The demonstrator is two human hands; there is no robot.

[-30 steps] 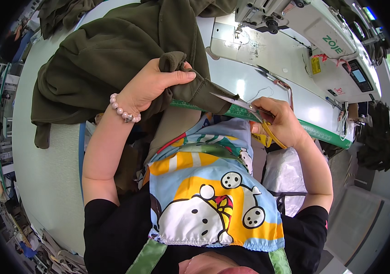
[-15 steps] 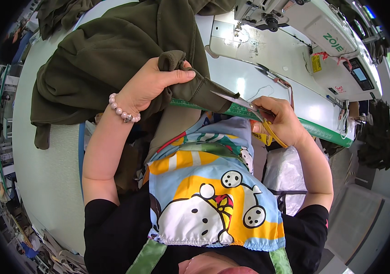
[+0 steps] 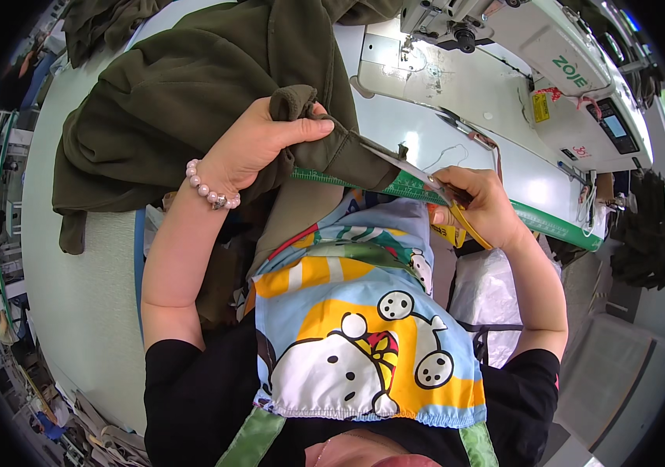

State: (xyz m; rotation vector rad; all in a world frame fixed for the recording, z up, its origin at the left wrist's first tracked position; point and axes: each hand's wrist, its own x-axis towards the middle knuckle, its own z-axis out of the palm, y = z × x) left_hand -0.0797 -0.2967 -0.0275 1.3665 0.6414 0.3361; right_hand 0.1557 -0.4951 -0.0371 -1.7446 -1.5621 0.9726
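Observation:
My left hand (image 3: 274, 140) pinches the rolled edge of a dark olive fabric garment (image 3: 200, 78), thumb on top. From that grip a narrow end of the garment stretches to the right. My right hand (image 3: 480, 204) is closed round the yellow handles of a pair of scissors (image 3: 414, 169). The blades lie along the cut-looking edge of that narrow end, nearly together. Just above the blades sits a small dark fabric scrap (image 3: 402, 149). A green ruler strip (image 3: 546, 220) runs along the table edge under the fabric, partly hidden by it.
A white sewing machine (image 3: 566, 78) with a control panel stands at the far right. Tweezers (image 3: 453, 121) and a loose thread lie on the white table (image 3: 75, 311) in front of it. More dark fabric (image 3: 643, 233) hangs at the right. My patterned apron (image 3: 363, 335) covers my lap.
The scissor blades have come together along the fabric end. A small scrap now stands apart from the fabric, above the blades. My left hand has stayed in place.

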